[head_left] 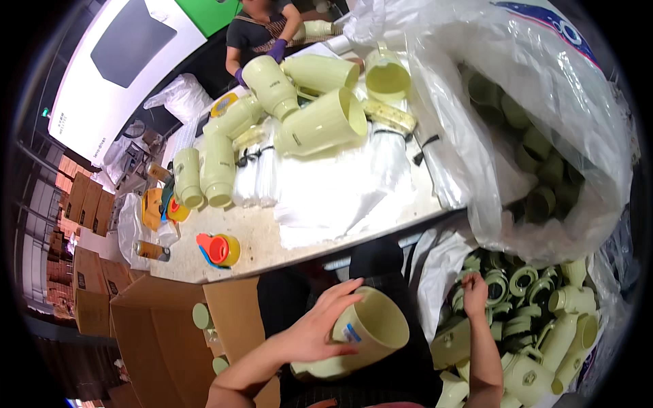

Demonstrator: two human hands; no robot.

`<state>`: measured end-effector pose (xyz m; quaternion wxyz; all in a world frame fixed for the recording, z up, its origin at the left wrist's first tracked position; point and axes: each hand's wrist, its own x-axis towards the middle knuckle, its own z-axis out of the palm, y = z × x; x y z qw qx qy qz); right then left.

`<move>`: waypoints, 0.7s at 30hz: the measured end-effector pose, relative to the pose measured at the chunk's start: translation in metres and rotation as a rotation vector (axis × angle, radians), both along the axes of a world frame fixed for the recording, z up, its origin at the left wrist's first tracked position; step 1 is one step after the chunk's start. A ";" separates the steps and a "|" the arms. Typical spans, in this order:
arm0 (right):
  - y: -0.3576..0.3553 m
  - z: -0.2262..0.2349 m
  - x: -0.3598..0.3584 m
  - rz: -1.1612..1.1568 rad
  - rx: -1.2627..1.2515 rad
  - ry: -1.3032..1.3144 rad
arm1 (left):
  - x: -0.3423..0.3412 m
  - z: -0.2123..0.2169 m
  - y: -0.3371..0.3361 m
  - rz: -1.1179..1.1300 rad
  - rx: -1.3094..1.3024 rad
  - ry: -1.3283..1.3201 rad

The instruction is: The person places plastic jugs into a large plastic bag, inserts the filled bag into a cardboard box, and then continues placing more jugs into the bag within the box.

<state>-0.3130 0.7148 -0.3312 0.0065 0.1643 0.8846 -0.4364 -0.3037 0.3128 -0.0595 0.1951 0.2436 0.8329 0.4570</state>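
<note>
While the pale green container (374, 330) is at three o'clock of the left hand (315, 332), this hand holds its side. Toward two o'clock, the right hand (475, 296) is near green parts (518, 325); its grip I cannot tell. Toward twelve is the tabletop (265, 255).

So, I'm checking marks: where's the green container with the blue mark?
Head view, lower centre: the container is in the left hand, over the lap.

Pale worktable (262, 255), white machine (102, 96), green panel (207, 13); brown cartons (88, 202)
</note>
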 end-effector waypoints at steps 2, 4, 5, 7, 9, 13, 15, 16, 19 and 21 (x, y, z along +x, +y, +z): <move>0.058 -0.081 0.014 0.241 0.545 -0.466 | 0.005 0.014 -0.011 -0.007 -0.226 0.085; 0.115 -0.164 0.042 0.511 0.806 -0.890 | 0.019 0.018 -0.014 0.044 -0.245 -0.045; 0.092 -0.163 0.034 0.507 0.761 -0.957 | 0.038 0.014 -0.015 0.103 -0.222 -0.086; 0.085 -0.194 0.045 0.460 0.677 -1.094 | 0.064 0.010 -0.012 0.211 -0.177 -0.065; 0.122 -0.230 0.081 0.615 0.880 -1.162 | 0.062 -0.009 -0.020 0.285 -0.146 -0.173; 0.075 -0.149 0.025 0.414 0.664 -1.180 | 0.061 -0.031 -0.033 0.494 0.180 -0.050; 0.080 -0.153 0.023 0.636 0.882 -1.140 | 0.054 -0.032 -0.027 0.522 0.316 -0.064; 0.089 -0.163 0.034 0.398 0.808 -1.155 | 0.045 -0.039 -0.024 0.493 0.364 -0.097; 0.057 -0.174 0.026 0.802 1.042 -1.078 | 0.073 -0.061 -0.030 0.578 0.268 -0.159; 0.065 -0.176 0.032 0.681 0.997 -1.064 | 0.066 -0.062 -0.030 0.538 0.225 -0.114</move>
